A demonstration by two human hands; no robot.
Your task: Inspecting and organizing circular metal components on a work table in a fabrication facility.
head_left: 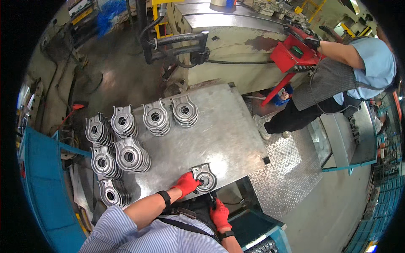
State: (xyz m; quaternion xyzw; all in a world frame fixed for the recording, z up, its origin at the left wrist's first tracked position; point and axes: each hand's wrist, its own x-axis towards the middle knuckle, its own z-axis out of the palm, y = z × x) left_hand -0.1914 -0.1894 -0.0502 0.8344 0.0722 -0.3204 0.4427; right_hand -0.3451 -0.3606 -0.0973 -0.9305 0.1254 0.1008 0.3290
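Observation:
A stamped grey metal bracket (206, 172) with a round raised centre and a hole lies at the near edge of the metal table (223, 130). My left hand (186, 185), in a red glove, grips its left side, with fingertips at the central hole. Just below the table edge, my right hand (220, 216), also red-gloved, is closed round a slim dark tool (213, 203) whose tip points up toward the bracket. The tool's exact kind is too small to tell. Several stacks of matching brackets (130, 157) stand along the table's left side and far left edge.
A co-worker (325, 80) stands at the right beside a red control box (291, 55). Behind the table is a large machine bed (236, 38). Below my right hand sits a blue-framed bin (261, 234) with metal parts; a blue panel (46, 181) stands left.

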